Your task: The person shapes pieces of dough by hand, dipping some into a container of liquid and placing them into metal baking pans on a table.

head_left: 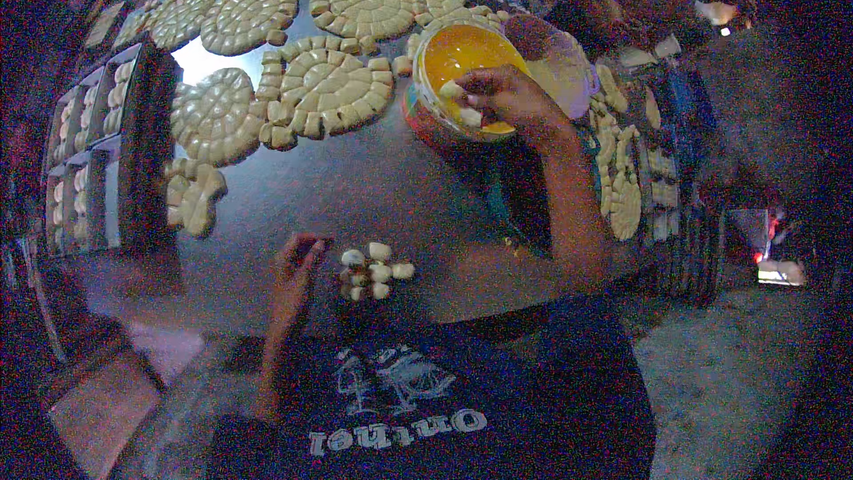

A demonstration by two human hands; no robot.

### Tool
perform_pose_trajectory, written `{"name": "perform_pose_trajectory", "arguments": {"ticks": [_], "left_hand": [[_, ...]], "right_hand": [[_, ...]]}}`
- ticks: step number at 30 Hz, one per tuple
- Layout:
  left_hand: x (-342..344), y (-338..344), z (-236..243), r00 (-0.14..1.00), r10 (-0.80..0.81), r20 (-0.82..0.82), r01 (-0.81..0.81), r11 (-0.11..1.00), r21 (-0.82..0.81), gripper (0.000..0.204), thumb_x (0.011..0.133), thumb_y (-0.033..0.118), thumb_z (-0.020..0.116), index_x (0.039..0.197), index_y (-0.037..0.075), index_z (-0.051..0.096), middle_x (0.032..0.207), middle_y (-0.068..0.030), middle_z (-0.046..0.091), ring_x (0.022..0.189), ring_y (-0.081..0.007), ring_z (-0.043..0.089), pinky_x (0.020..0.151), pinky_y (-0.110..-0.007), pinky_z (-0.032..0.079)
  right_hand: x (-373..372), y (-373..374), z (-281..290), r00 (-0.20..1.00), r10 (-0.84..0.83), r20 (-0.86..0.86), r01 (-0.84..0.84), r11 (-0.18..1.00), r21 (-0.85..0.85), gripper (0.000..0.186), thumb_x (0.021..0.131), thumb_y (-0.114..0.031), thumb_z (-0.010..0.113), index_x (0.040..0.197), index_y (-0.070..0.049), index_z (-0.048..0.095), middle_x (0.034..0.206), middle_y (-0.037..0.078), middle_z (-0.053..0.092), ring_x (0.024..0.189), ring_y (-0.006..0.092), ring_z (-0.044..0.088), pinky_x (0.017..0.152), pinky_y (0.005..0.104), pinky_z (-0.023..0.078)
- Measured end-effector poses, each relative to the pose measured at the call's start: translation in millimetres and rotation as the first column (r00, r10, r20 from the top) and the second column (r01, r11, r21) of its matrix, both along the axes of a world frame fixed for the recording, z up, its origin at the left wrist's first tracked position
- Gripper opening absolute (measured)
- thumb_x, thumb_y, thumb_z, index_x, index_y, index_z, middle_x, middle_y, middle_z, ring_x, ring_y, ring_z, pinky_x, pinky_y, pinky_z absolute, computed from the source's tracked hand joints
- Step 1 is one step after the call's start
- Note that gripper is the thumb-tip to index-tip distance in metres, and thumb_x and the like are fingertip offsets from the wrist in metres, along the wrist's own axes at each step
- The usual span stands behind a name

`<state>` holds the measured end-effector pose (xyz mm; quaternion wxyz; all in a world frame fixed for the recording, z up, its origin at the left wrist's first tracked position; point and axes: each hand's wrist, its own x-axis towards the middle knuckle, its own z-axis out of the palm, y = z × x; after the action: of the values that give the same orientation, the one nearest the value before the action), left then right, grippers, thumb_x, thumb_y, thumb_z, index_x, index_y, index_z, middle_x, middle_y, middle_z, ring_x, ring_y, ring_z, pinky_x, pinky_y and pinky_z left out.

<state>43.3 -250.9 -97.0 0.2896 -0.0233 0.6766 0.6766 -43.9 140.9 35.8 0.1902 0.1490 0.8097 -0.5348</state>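
My right hand (pixel 506 96) is over a round bucket (pixel 425 93) with a yellow-orange inside, at the upper middle right. Its fingers are closed on pale dough pieces (pixel 469 116), which show at the fingertips above the bucket's opening. Low on the left, my left hand (pixel 302 256) is by the table's near edge, thumb and fingers apart with nothing visible between them. Just right of it lies a small heap of dough pieces (pixel 379 271), apart from the hand. Dim light and grain blur the finger details.
Round clusters of dough pieces (pixel 333 89) cover the far and left parts of the metal table (pixel 346 187). Trays holding dough rolls (pixel 115 93) stand at the left edge. Right of the bucket are a purple-rimmed round container (pixel 591 80) and more dough (pixel 625 204).
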Motion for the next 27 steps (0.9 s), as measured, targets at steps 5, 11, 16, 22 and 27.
{"name": "perform_pose_trajectory", "arguments": {"ticks": [5, 11, 16, 22, 27], "left_hand": [[-6.5, 41.0, 42.7, 0.876, -0.314, 0.366, 0.024, 0.786, 0.618, 0.039, 0.099, 0.033, 0.050, 0.128, 0.006, 0.054, 0.120, -0.0089, 0.060, 0.110, -0.0206, 0.059, 0.096, -0.035, 0.048], [17.7, 43.4, 54.2, 0.850, -0.287, 0.442, -0.127, 0.702, 0.701, 0.036, 0.098, 0.037, 0.052, 0.119, 0.008, 0.055, 0.109, -0.0040, 0.061, 0.094, -0.0154, 0.059, 0.081, -0.029, 0.049], [33.7, 16.3, 61.1, 0.934, -0.192, 0.301, -0.053, 0.760, 0.648, 0.033, 0.098, 0.037, 0.053, 0.114, 0.008, 0.056, 0.104, -0.0030, 0.062, 0.089, -0.0142, 0.059, 0.075, -0.028, 0.049], [20.3, -6.6, 86.5, 0.867, -0.151, 0.475, -0.261, 0.675, 0.690, 0.031, 0.096, 0.034, 0.056, 0.113, 0.007, 0.055, 0.103, -0.0043, 0.063, 0.087, -0.0165, 0.062, 0.072, -0.031, 0.053], [13.6, -22.8, 66.3, 0.938, -0.062, 0.340, -0.143, 0.828, 0.543, 0.028, 0.091, 0.016, 0.066, 0.115, 0.007, 0.055, 0.103, -0.0045, 0.064, 0.092, -0.0162, 0.063, 0.080, -0.031, 0.053]], "right_hand": [[72.7, -100.5, 8.0, 0.967, -0.112, -0.230, 0.037, 0.951, -0.308, 0.065, 0.082, -0.010, 0.072, 0.139, -0.007, 0.043, 0.121, 0.008, 0.060, 0.110, 0.0189, 0.059, 0.094, 0.0364, 0.049], [139.5, -164.5, -32.2, 0.958, -0.285, -0.020, 0.184, 0.668, -0.721, 0.089, 0.078, -0.004, 0.076, 0.147, -0.016, 0.021, 0.123, 0.012, 0.058, 0.113, 0.0262, 0.058, 0.097, 0.0412, 0.049], [168.8, -196.2, -68.9, 0.886, -0.456, -0.091, 0.187, 0.528, -0.828, 0.081, 0.081, 0.002, 0.070, 0.146, -0.015, 0.025, 0.124, 0.012, 0.057, 0.112, 0.0258, 0.059, 0.095, 0.0392, 0.051], [196.3, -237.9, -92.5, 0.769, -0.571, -0.287, 0.376, 0.767, -0.519, 0.048, 0.086, 0.002, 0.066, 0.131, -0.009, 0.052, 0.125, 0.012, 0.058, 0.104, 0.0243, 0.063, 0.086, 0.0351, 0.056], [186.2, -273.3, -53.7, 0.776, -0.059, -0.628, 0.239, 0.949, 0.206, 0.025, 0.084, -0.003, 0.070, 0.109, -0.007, 0.068, 0.125, 0.015, 0.058, 0.103, 0.0248, 0.065, 0.084, 0.0363, 0.058]]}}
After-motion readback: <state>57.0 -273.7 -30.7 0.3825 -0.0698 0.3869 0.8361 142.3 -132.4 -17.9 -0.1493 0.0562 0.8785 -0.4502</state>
